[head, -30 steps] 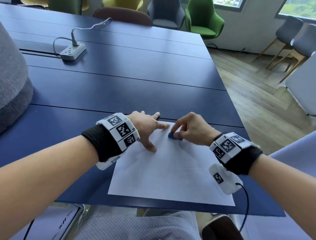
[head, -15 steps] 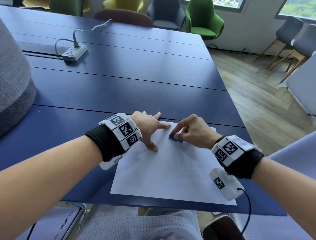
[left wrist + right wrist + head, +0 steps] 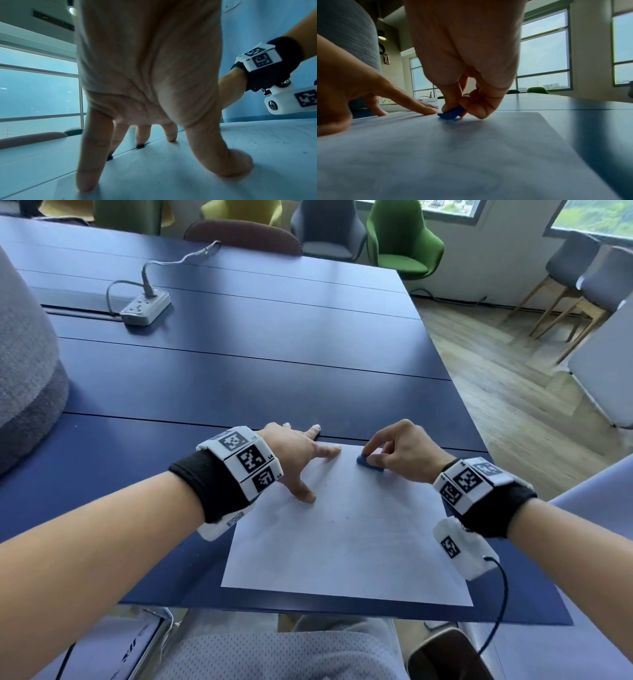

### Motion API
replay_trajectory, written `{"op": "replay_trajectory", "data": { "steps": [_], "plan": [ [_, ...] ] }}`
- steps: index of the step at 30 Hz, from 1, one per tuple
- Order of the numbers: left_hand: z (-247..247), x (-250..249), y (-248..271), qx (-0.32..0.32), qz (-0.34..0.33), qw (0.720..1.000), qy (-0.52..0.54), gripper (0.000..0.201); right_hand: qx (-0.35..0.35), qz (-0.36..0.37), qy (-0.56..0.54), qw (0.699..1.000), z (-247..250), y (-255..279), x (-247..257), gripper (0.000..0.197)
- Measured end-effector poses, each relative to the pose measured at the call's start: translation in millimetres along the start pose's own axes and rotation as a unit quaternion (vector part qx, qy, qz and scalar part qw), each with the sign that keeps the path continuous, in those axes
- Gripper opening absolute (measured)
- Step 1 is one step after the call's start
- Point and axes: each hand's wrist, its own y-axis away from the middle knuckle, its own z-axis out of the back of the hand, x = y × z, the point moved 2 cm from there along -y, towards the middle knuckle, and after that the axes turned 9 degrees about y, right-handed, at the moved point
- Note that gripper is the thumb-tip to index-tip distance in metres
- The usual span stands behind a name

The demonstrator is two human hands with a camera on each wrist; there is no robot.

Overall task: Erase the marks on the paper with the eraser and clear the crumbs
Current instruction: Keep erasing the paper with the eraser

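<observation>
- Blue eraser (image 3: 369,462) on far right part of the white paper (image 3: 346,546), tip touching the sheet.
- Right hand (image 3: 400,451) pinches eraser between thumb and curled fingers.
- Left hand (image 3: 298,455) spread flat, fingertips (image 3: 87,181) pressing the paper's far left corner area.
- Paper lies at near edge of blue table (image 3: 239,364).
- Power strip (image 3: 145,307) far left, well apart.

one paper (image 3: 346,542), one eraser (image 3: 368,462), two hands, one power strip (image 3: 145,308)
</observation>
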Motion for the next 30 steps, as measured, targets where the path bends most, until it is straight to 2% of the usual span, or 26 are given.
{"op": "replay_trajectory", "data": {
  "steps": [5, 10, 15, 20, 24, 25, 28, 30],
  "plan": [
    [0, 2, -1, -0.001, 0.002, 1.000, 0.000, 0.103, 0.072, 0.020, -0.008, 0.997, -13, 13, 10, 0.006],
    [1, 2, 0, -0.003, 0.001, 1.000, -0.004, 0.102, -0.020, -0.020, -0.008, 1.000, -4, -7, 8, 0.004],
    [1, 1, -1, -0.003, 0.004, 1.000, -0.014, 0.104, 0.036, 0.015, 0.006, 0.999, -16, 6, 20, 0.008],
    [1, 1, 0, -0.005, 0.003, 1.000, -0.013, 0.102, -0.007, -0.008, -0.003, 1.000, -8, -2, 18, 0.007],
    [0, 2, -1, -0.008, 0.006, 1.000, -0.012, 0.103, 0.114, 0.056, 0.016, 0.992, -20, 22, 31, 0.010],
    [0, 2, -1, -0.008, 0.006, 1.000, -0.012, 0.103, 0.119, 0.062, 0.022, 0.991, -19, 22, 32, 0.010],
    [0, 1, 0, -0.006, 0.003, 1.000, -0.015, 0.102, 0.031, 0.022, 0.018, 0.999, -9, 7, 21, 0.010],
    [1, 0, 0, -0.008, 0.004, 1.000, -0.018, 0.102, 0.018, 0.015, 0.009, 1.000, -11, 10, 17, 0.010]
  ]
}}
